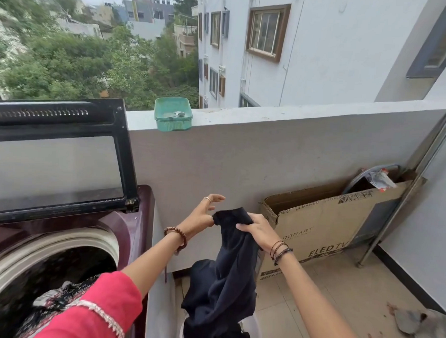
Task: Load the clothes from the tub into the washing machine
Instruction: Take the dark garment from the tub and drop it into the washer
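Note:
A dark navy garment [225, 277] hangs above the white tub [251, 329], which shows only as a pale rim at the bottom under the cloth. My right hand [256, 230] grips the garment's top edge from the right. My left hand [202, 213] pinches the same edge at its left corner with thumb and a finger, the other fingers spread. To the left stands the maroon top-load washing machine [128, 231] with its lid [58, 158] raised. Patterned red, black and white clothes [53, 302] lie in its drum.
A grey balcony parapet [268, 145] runs behind, with a green plastic basket [173, 114] on its ledge. A flat cardboard TV box [323, 228] leans against the wall at right, beside a metal pole [403, 200]. Grey cloth [423, 327] lies on the tiled floor.

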`<state>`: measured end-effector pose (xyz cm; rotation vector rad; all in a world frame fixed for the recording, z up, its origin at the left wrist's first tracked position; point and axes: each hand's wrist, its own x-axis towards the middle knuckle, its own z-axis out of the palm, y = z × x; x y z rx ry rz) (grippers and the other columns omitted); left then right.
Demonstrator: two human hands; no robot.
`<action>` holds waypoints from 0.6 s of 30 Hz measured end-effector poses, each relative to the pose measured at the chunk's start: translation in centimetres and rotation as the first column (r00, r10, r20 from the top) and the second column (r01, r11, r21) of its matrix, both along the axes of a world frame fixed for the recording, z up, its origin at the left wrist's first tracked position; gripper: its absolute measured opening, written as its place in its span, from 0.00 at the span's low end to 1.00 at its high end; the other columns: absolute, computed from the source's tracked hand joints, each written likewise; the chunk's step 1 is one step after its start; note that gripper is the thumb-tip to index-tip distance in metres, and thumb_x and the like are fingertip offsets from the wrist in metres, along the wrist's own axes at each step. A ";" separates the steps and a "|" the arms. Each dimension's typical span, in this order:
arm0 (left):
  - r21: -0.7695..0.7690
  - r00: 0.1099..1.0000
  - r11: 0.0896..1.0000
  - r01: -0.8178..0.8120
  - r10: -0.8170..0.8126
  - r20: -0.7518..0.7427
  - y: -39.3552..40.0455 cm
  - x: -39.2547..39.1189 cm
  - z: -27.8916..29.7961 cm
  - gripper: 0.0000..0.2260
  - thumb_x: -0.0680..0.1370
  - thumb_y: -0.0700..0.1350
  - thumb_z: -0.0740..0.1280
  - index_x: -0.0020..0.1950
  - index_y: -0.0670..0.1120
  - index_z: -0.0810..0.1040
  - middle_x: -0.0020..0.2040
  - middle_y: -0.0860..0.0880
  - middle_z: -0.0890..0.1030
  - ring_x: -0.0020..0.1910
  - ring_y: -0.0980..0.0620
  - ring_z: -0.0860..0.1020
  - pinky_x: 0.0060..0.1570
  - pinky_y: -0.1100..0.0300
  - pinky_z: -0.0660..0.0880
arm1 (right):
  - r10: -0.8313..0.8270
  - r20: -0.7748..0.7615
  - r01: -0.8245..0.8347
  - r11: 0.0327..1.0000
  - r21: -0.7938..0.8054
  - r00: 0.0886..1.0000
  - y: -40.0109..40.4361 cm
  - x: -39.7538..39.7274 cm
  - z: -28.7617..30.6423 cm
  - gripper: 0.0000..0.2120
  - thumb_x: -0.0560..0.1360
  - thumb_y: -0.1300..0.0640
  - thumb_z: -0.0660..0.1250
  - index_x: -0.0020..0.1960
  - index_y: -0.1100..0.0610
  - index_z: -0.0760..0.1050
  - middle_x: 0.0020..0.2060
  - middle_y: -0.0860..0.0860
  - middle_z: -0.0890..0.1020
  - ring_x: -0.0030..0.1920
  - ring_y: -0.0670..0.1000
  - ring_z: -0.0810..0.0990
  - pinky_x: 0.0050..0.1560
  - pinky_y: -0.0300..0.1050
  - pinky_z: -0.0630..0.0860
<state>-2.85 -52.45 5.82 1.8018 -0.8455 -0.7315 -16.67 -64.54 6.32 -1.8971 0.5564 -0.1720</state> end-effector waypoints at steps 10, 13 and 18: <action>0.482 0.879 0.826 0.291 -0.430 0.207 -0.1 1.7 -2.4 0.23 0.73 0.34 0.56 0.64 0.48 0.75 0.70 0.49 0.70 0.75 0.56 0.56 0.75 0.51 0.51 | -0.092 0.200 0.096 0.995 -0.012 0.975 -1.0 -0.1 1.7 0.09 0.55 0.64 0.53 0.25 0.50 0.65 0.27 0.50 0.68 0.31 0.46 0.63 0.33 0.42 0.59; 0.406 0.946 0.901 0.156 -0.254 0.199 0.3 2.0 -3.3 0.26 0.70 0.26 0.52 0.59 0.42 0.78 0.65 0.45 0.75 0.70 0.50 0.67 0.68 0.62 0.60 | -0.189 0.350 0.209 0.978 -0.020 0.918 -1.6 -0.3 2.4 0.09 0.56 0.63 0.51 0.23 0.50 0.57 0.25 0.47 0.60 0.30 0.46 0.56 0.33 0.46 0.50; 0.409 0.998 0.912 0.031 -0.054 0.044 0.2 2.0 -6.0 0.21 0.76 0.32 0.60 0.69 0.41 0.68 0.69 0.41 0.69 0.70 0.45 0.66 0.65 0.59 0.64 | -0.173 0.400 0.173 0.984 0.037 0.900 -2.7 -1.0 2.9 0.06 0.58 0.64 0.52 0.24 0.65 0.60 0.27 0.53 0.62 0.31 0.50 0.58 0.30 0.54 0.51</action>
